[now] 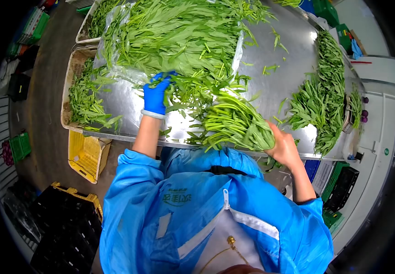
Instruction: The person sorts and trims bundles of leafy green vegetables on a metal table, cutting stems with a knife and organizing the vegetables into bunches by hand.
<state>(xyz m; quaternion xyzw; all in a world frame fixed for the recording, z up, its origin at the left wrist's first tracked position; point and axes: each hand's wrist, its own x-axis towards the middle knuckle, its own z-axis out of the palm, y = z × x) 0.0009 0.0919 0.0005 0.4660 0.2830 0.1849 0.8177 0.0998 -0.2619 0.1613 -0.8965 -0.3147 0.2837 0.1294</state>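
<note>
My right hand [283, 145], bare, is closed around a thick bunch of water spinach [236, 121]. The cut stems point left and the leaves lie by my palm, over the table's front edge. My left hand [155, 93], in a blue glove, reaches to the near edge of a large heap of water spinach [179, 39]. Its fingers are curled on a few sprigs there, partly hidden by leaves. Loose sprigs and leaf bits [188, 98] lie between my two hands.
The heap rests on clear plastic sheeting [131, 74] on a steel table [266, 45]. Bundled greens [330, 82] line the right side. A white crate [65, 102] with greens adjoins the left edge, above a yellow basket [85, 157]. Black crates [65, 223] stand lower left.
</note>
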